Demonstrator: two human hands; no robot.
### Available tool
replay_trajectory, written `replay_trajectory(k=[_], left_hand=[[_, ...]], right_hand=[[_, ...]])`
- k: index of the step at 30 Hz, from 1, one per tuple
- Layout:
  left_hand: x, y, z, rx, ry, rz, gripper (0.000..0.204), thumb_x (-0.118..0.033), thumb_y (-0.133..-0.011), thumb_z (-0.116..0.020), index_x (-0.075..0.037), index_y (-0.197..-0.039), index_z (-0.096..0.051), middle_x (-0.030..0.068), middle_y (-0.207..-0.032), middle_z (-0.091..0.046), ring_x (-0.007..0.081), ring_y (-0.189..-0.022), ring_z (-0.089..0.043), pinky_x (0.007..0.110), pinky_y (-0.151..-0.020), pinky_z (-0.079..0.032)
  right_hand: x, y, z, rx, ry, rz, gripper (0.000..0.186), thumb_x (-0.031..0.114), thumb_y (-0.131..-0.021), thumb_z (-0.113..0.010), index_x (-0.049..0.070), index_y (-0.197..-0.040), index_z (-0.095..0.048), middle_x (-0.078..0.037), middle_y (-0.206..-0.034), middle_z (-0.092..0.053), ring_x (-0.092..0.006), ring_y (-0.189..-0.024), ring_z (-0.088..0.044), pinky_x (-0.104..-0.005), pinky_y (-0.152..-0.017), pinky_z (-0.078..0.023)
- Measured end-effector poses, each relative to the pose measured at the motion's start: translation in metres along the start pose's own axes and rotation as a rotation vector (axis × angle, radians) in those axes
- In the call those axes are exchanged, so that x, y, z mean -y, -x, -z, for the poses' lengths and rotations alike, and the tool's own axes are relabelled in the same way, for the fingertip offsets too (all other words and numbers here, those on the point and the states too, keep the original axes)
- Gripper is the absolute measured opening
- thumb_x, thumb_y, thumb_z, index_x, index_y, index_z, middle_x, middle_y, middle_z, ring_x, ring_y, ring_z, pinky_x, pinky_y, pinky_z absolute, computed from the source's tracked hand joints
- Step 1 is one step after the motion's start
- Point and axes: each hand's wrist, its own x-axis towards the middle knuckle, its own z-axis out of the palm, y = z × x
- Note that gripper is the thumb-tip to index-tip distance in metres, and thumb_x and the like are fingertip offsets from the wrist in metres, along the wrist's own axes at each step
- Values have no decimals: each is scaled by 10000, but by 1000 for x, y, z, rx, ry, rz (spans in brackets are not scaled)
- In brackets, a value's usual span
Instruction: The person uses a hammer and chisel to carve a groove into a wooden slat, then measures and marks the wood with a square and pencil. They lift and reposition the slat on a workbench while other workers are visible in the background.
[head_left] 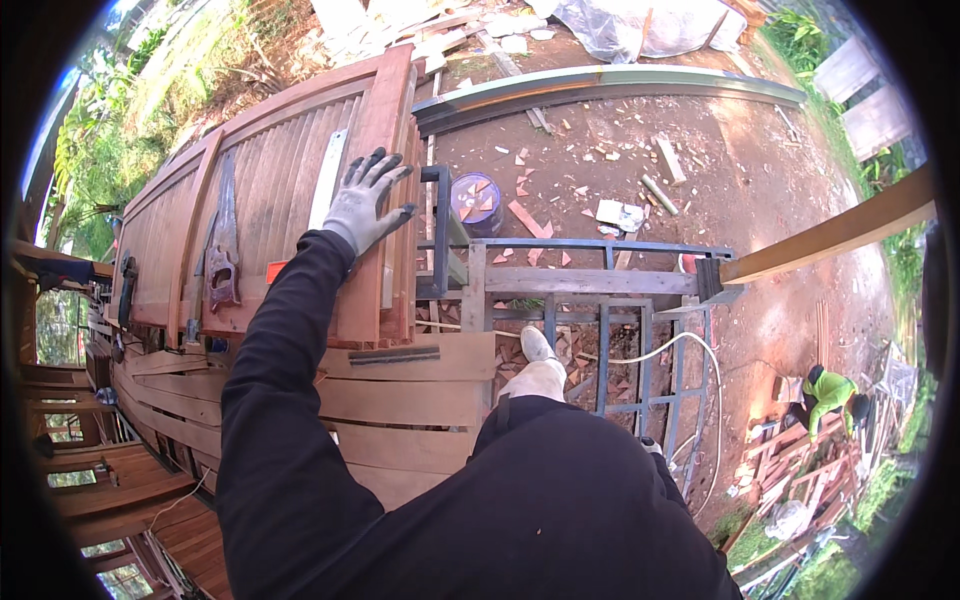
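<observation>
My left hand [362,207], in a grey glove with dark fingertips, lies flat with fingers spread on a reddish-brown wooden louvred panel [388,120]. Beside it on the panel rests a long pale metal strip [329,180], partly behind my wrist. A handsaw [223,275] lies on the slats farther left. An orange item [275,270] shows in part next to my forearm. What looks like my right hand [651,446] barely shows past my dark clothing at the lower right; its fingers cannot be made out.
My white boot [537,345] is beside a dark metal frame [603,350]. A pale hose [690,338] curves across it. A purple-lidded bucket [476,200] stands near wood scraps. A timber beam [835,232] juts in from the right. A co-worker in bright green [828,395] bends over stacked wood.
</observation>
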Motion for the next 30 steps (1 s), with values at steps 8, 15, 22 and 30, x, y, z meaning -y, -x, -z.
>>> replay_trajectory(k=[8, 15, 22, 30], left_hand=[[0, 8, 1, -81, 112, 115, 834, -467, -890, -675, -108, -1560, -330, 163, -1605, -325, 328, -1506, -258, 446, -1259, -166], [3, 9, 8, 10, 17, 165, 872, -528, -895, -623, -90, -1575, -298, 163, -1643, -252, 342, -1532, -185, 461, -1267, -105], [2, -4, -6, 19, 94, 125, 866, -492, -889, -647, -114, -1583, -292, 130, -1651, -254, 281, -1544, -179, 448, -1271, -97], [23, -5, -25, 10, 200, 173, 843, -466, -899, -661, -86, -1568, -317, 146, -1633, -287, 301, -1535, -206, 451, -1262, -141]], right_hand=[[162, -63, 74, -13, 34, 275, 218, 125, -951, -554, 50, -1015, -748, -147, -936, -763, -274, -837, -741, -405, -759, -574], [216, -136, 100, -122, -545, 81, 197, 114, -1012, -518, 53, -1095, -686, -145, -824, -745, -256, -719, -744, -417, -622, -593], [184, -202, 152, -528, 319, 93, 380, 331, -971, -573, 51, -1200, -686, -212, -934, -748, -338, -888, -739, -437, -752, -577], [125, -260, 172, -111, 210, 66, 448, 412, -905, -613, 72, -1183, -701, -230, -1182, -697, -399, -1137, -654, -474, -927, -531]])
